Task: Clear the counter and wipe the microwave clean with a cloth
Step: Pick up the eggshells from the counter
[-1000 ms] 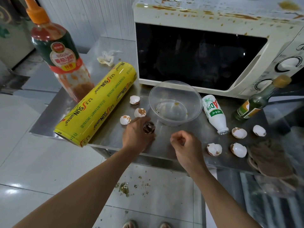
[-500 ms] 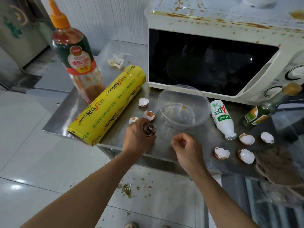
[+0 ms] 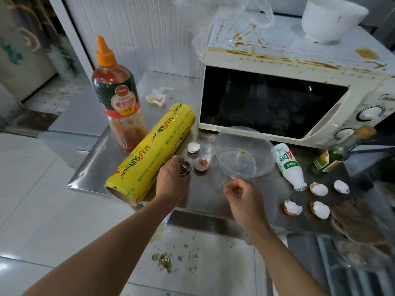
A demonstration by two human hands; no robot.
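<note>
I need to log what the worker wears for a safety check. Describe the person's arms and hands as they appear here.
Both forearms are bare up to the bottom edge of the picture: no sleeves show. The left hand and right hand wear no gloves. No watch, bracelet or ring can be seen on either wrist or hand. No markings show. Whether a sleeve begins higher up, out of view, cannot be told.

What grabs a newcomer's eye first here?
The cream microwave at the back right, its top streaked with brown-orange sauce and a white bowl standing on it. Next, the yellow cling-wrap roll lying diagonally beside a tall ketchup bottle on the left of the steel counter. Broken eggshells are scattered round the clear bowl, with the left hand gripping one.
</note>
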